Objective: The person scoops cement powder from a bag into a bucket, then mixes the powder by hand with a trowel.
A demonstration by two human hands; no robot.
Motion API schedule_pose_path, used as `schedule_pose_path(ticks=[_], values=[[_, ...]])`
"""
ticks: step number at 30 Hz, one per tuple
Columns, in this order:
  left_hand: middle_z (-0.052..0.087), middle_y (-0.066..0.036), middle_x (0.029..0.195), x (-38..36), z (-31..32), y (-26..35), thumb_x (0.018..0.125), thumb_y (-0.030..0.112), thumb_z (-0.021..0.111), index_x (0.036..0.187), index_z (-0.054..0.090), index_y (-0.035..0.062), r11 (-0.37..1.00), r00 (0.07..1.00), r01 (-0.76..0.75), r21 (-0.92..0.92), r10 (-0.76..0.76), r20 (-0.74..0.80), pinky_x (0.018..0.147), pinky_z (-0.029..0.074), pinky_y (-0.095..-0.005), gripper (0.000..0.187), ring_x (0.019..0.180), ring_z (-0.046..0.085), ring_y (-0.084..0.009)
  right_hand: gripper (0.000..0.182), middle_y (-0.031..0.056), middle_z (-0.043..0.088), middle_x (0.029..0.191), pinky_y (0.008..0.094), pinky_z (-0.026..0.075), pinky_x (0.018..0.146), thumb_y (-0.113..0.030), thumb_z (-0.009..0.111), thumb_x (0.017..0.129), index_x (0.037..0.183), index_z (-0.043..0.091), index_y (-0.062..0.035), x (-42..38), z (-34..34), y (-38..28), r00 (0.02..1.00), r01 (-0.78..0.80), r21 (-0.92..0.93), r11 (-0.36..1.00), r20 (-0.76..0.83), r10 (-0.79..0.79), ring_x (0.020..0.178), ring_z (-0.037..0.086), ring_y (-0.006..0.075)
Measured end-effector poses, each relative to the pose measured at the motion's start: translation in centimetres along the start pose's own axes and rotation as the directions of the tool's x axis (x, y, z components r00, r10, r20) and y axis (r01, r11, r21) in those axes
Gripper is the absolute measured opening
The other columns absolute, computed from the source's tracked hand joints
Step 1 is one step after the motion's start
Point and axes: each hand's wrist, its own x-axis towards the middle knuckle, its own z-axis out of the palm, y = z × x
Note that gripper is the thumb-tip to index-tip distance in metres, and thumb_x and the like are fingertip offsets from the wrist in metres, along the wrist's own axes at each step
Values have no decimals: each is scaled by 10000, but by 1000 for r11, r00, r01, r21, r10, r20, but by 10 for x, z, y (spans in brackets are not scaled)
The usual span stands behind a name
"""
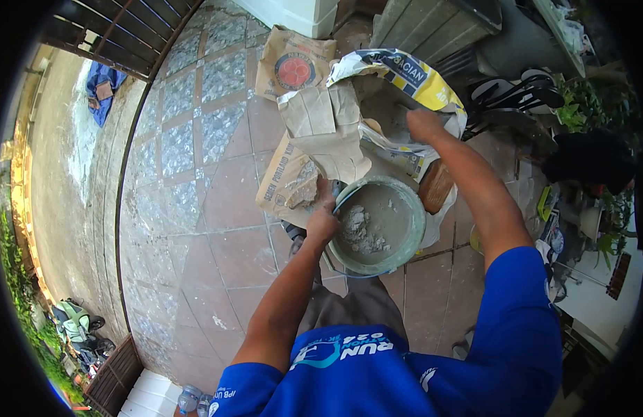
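My left hand (323,224) is closed on the left rim of a round bucket (419,226). Inside the bucket lies grey powder (363,233), with a paler lumpy heap on its left side. Beyond it stands an open paper cement bag (412,73) with yellow, white and blue print. My right hand (426,127) is closed like a fist at this bag's mouth. Whatever it holds is mostly hidden; a short thin piece shows beside the knuckles. A reddish-brown brick (437,187) leans between bag and bucket. Left of the bucket, a rough chunk (304,186) rests on brown paper (279,174).
Another brown cement bag (293,62) lies flat behind. Grey bins (432,28) and dark long-handled things (519,94) stand at the back right. Tiled floor (231,250) spreads to the left, up to a dark gate (119,31). Plastic bottles (189,398) stand at lower left.
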Motion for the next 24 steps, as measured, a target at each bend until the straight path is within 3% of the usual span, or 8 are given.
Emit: schedule_pose_path(ticks=[3, 6, 9, 10, 14, 18, 21, 24], values=[[679, -254, 983, -15, 1, 1, 901, 207, 586, 1160, 651, 118, 1000, 1000, -10, -29, 10, 8, 817, 503, -514, 281, 941, 653, -439, 349, 262, 679, 1085, 439, 549, 860, -104, 676, 742, 1069, 676, 18, -2, -20, 20, 990, -118, 160, 980, 99, 103, 1018, 675, 376], [683, -240, 967, -15, 0, -2, 884, 207, 599, 1102, 646, 123, 1000, 1000, 8, -24, -8, 16, 785, 508, -530, 238, 924, 658, -436, 311, 282, 684, 1031, 425, 551, 838, -101, 663, 729, 994, 673, 62, -3, -22, 30, 963, -201, 424, 883, 250, 99, 977, 682, 394], [683, -246, 972, -14, -2, 6, 886, 201, 591, 1108, 646, 125, 1000, 1000, 5, -23, -5, 20, 786, 508, -530, 241, 929, 657, -438, 294, 292, 690, 936, 410, 557, 796, -107, 678, 723, 956, 683, 72, 11, 11, 24, 977, -214, 420, 882, 90, 194, 907, 701, 385], [682, -248, 972, -16, -2, 5, 889, 204, 589, 1110, 645, 124, 1000, 1000, 1, -29, 0, 19, 788, 507, -531, 242, 930, 656, -439, 265, 249, 701, 828, 430, 571, 664, -102, 686, 734, 939, 701, 64, 10, 11, 27, 983, -180, 470, 864, 118, 141, 708, 711, 362], [678, -260, 1006, -14, -5, 7, 908, 196, 574, 1236, 628, 133, 998, 994, 57, 1, -57, 95, 834, 500, -512, 338, 956, 647, -448, 217, 171, 666, 705, 434, 508, 432, -78, 666, 776, 944, 710, 52, -27, -30, 31, 959, -265, 743, 614, 271, 86, 465, 631, 265], [674, -262, 1052, -10, 2, 0, 916, 187, 557, 1298, 608, 166, 999, 997, 32, 29, -34, 66, 858, 501, -498, 386, 992, 645, -440, 236, 144, 636, 647, 364, 482, 377, -134, 716, 801, 938, 705, 58, -11, -3, 5, 947, -312, 818, 483, 309, 89, 443, 597, 223], [685, -248, 999, -13, 5, -3, 930, 229, 559, 1192, 641, 118, 999, 999, -42, -13, 42, -24, 819, 502, -519, 296, 945, 650, -453, 210, 111, 638, 669, 320, 466, 366, -148, 688, 843, 940, 713, 36, -32, -3, 31, 979, -153, 926, 346, 189, -72, 448, 582, 183], [687, -243, 1008, -14, 5, -2, 926, 214, 555, 1205, 643, 121, 999, 999, -38, -13, 37, -19, 827, 504, -511, 307, 953, 651, -447, 252, 75, 630, 699, 298, 446, 361, -178, 689, 877, 1048, 701, 7, -59, 0, 51, 964, -242, 948, 206, 258, -57, 459, 559, 141]])
